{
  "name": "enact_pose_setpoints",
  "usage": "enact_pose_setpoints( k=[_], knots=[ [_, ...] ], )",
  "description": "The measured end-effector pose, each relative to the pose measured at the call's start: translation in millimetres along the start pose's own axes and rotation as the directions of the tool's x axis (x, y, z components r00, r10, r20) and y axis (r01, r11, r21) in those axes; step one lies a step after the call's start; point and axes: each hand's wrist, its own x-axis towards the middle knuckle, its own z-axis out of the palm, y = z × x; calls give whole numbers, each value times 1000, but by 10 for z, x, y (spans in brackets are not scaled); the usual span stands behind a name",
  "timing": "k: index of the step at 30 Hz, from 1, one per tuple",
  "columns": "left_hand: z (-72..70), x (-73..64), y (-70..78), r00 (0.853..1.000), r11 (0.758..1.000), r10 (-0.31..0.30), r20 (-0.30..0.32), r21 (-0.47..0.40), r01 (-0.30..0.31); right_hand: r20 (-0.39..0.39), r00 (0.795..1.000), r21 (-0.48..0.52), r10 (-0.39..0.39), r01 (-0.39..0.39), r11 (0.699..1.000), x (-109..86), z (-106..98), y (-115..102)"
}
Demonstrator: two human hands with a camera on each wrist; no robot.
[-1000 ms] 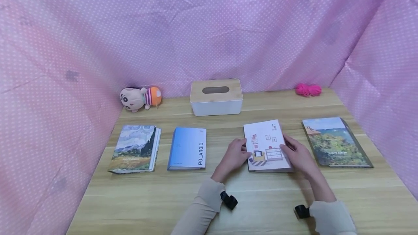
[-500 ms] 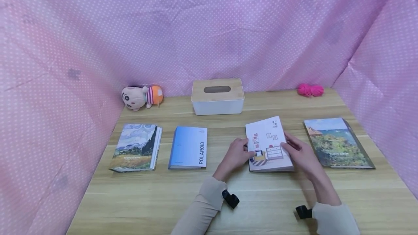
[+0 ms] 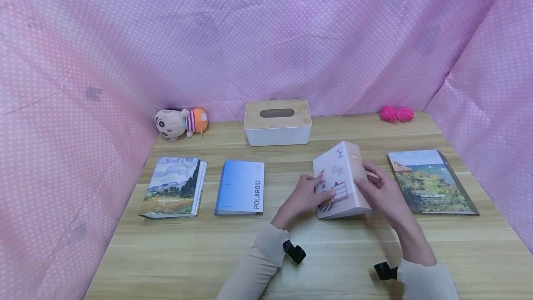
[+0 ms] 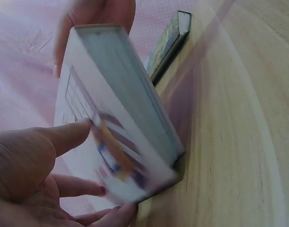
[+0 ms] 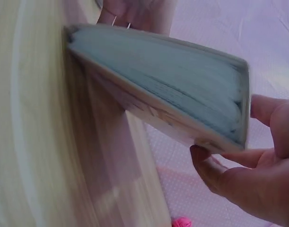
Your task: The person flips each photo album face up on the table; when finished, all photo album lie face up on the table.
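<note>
A thick white album [image 3: 333, 179] with a drawn room on its cover stands tilted on the table, its right side raised and its left edge low. My right hand [image 3: 385, 193] grips the raised spine side, thumb on one face and fingers on the other, as the right wrist view shows. My left hand [image 3: 306, 198] lies at the low side; in the left wrist view its thumb [image 4: 71, 137] and a finger touch the cover, and other fingers reach the lower edge. Grey-blue page edges [image 5: 158, 71] show between the covers.
A landscape photo album [image 3: 430, 182] lies to the right. Left of the hands lie a blue POLAROID album [image 3: 239, 188] and another painted photo album [image 3: 171, 188]. Behind stand a tissue box [image 3: 277, 123], a plush toy [image 3: 181, 123] and pink yarn [image 3: 397, 114], before a pink dotted cloth [image 3: 266, 36].
The white album's right side has risen and turned leftward, so its spine now shows. My left thumb and finger have moved further onto the cover. The other albums have stayed put.
</note>
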Motion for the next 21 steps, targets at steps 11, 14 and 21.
enact_pose_setpoints(
  k=[11,14,21],
  knots=[
    [-51,44,-51,981,939,150,125,-329,-102,-110,990,173,-84,103,979,10,111,-79],
    [-68,26,-50,983,879,139,118,-473,-68,-110,985,202,-131,151,968,25,166,-97],
    [-223,-18,-14,974,782,228,-6,-594,-187,-85,978,242,-189,205,948,81,298,-82]
  ],
)
